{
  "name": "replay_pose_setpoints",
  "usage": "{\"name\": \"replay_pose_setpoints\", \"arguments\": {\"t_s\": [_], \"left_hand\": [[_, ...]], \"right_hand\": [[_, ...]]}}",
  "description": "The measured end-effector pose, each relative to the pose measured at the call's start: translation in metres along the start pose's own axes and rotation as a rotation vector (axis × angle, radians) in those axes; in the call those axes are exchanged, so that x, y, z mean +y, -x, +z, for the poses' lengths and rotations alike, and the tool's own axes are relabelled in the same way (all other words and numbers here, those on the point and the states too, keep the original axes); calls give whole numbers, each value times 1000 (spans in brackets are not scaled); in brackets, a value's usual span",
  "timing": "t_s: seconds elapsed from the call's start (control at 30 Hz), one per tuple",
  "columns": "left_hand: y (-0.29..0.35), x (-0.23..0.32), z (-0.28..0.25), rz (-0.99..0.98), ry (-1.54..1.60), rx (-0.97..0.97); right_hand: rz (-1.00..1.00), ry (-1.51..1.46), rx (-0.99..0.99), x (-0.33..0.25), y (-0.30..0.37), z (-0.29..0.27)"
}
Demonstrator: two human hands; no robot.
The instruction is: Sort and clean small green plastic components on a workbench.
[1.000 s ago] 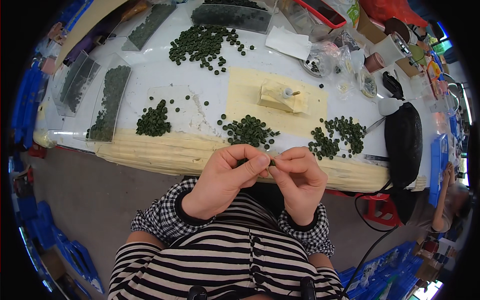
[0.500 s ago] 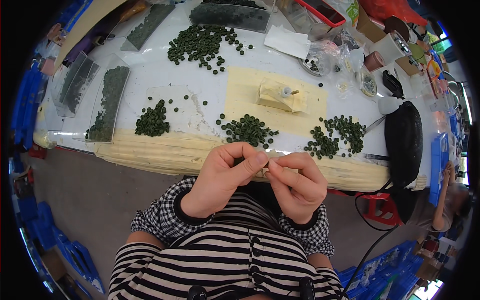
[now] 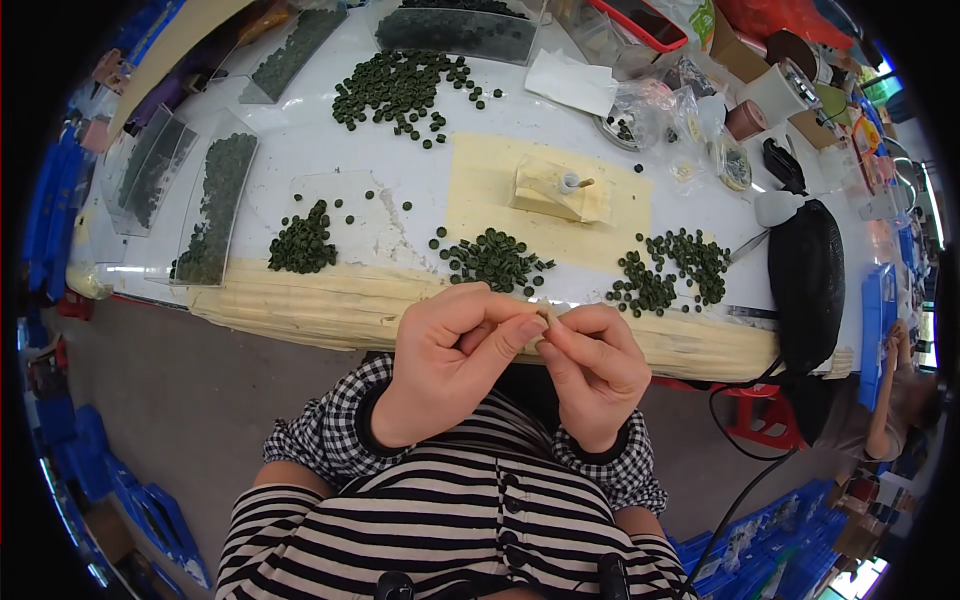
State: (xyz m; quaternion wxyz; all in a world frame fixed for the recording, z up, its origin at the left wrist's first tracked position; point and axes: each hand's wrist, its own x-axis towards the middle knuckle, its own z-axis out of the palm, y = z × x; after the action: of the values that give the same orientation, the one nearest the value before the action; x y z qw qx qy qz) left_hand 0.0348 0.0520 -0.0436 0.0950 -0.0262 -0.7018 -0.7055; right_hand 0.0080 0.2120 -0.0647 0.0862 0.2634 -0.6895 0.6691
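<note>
My left hand and my right hand meet at the table's front edge, each closed in a pinch. Between the fingertips sits a tiny dark piece, mostly hidden, too small to name. Just beyond my hands lies a pile of small dark green round pieces. Similar pieces form a heap to the left and a looser heap to the right. A block wrapped in pale yellow tape, with a small white cylinder on top, rests behind the middle pile.
A larger heap of green pieces lies at the back. Clear trays of pieces stand at left. At right are a black bag, a white bottle and tweezers. Yellow tape covers the table edge. Another person is far right.
My fingertips have shifted slightly, and the left hand has turned a little. The small piece between them shows a bit more. The piles have not changed.
</note>
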Motion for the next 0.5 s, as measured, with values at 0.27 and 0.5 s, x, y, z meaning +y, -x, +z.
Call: {"name": "replay_pose_setpoints", "arguments": {"t_s": [0.27,0.5], "left_hand": [[-5,0,-4,323,-340,10],[-9,-4,-14,133,-182,-130]], "right_hand": [[40,-41,-17,-1,-2,-3],[-55,54,-66,1,-3,-6]]}}
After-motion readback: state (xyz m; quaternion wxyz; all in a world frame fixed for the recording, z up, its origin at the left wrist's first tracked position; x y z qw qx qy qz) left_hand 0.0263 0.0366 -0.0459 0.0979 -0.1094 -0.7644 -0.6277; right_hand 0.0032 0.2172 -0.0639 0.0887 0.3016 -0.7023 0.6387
